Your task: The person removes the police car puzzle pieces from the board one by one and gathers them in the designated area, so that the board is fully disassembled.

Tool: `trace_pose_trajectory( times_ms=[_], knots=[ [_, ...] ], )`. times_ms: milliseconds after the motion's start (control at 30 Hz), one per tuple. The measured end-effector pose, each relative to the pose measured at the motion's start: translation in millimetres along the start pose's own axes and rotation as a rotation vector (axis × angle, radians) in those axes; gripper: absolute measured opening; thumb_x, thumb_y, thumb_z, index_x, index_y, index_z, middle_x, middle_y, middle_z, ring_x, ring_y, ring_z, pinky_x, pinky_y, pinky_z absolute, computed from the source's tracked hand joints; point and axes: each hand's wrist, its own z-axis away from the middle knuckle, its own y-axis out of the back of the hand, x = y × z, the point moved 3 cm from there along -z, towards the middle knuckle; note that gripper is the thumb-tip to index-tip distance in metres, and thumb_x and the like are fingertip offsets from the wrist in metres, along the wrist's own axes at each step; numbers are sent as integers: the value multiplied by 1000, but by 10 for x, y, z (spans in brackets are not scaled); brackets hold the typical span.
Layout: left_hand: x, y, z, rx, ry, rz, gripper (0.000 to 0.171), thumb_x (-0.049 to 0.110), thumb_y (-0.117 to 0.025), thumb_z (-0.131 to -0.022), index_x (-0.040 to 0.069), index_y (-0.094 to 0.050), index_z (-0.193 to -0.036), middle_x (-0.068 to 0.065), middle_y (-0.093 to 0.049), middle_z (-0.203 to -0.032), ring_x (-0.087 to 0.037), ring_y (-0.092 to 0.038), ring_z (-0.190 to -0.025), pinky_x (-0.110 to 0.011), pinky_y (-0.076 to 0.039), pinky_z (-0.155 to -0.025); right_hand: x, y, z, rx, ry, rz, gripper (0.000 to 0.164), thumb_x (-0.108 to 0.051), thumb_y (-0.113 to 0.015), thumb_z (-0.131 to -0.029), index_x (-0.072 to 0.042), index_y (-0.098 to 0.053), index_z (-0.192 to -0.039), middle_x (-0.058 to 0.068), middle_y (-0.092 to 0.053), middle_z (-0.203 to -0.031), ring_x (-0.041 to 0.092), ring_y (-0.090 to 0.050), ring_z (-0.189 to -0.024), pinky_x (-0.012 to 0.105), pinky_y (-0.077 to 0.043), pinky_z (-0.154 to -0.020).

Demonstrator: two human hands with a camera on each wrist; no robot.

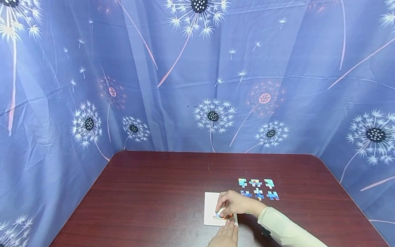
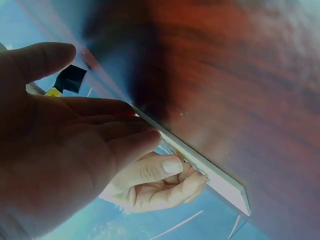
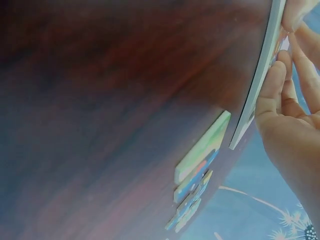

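A white puzzle board (image 1: 211,202) lies on the table with a few joined jigsaw pieces (image 1: 231,215) on its lower right part. My right hand (image 1: 233,203) is over the board from the right, its thumb and curled fingers pinching a small bluish puzzle piece (image 1: 217,215) low against the surface. The fingers hide much of that piece. From the near side, my left hand (image 1: 225,236) rests its straight fingers on the board's front edge and the pieces there. In the left wrist view, the right hand (image 2: 150,182) works just beyond the left fingertips, along the board (image 2: 231,192).
Several loose jigsaw pieces (image 1: 269,183) lie in two rows behind and right of the board, near the right forearm. The dark red wooden table (image 1: 148,192) reaches back to a blue dandelion-print curtain (image 1: 185,113).
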Motion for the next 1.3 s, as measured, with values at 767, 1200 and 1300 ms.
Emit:
trace_pose_trajectory(
  times_ms=[767,1200,1300],
  knots=[
    [11,-28,8,42,-16,-57,71,59,-38,-95,0,-56,-131,-12,-52,-139,-19,-47,-130,-25,-42,-101,-17,16,36,-24,14,-183,12,-6,-72,-83,2,-72,-92,15,-69,-77,3,-59,-68,22,-54,-63],
    [21,-14,-15,1,15,-45,72,61,-36,-95,2,-56,-132,-10,-48,-142,-17,-45,-132,-25,-40,-102,-6,219,122,31,-21,-219,13,-1,-68,-84,4,-70,-97,17,-70,-82,13,-67,-72,30,-58,-67],
    [24,-14,-17,6,13,-72,71,60,-36,-95,3,-57,-132,-9,-49,-142,-16,-45,-131,-24,-41,-102,13,284,167,55,-51,-216,13,-1,-67,-86,3,-70,-98,15,-70,-82,16,-68,-72,34,-58,-65]
  ],
)
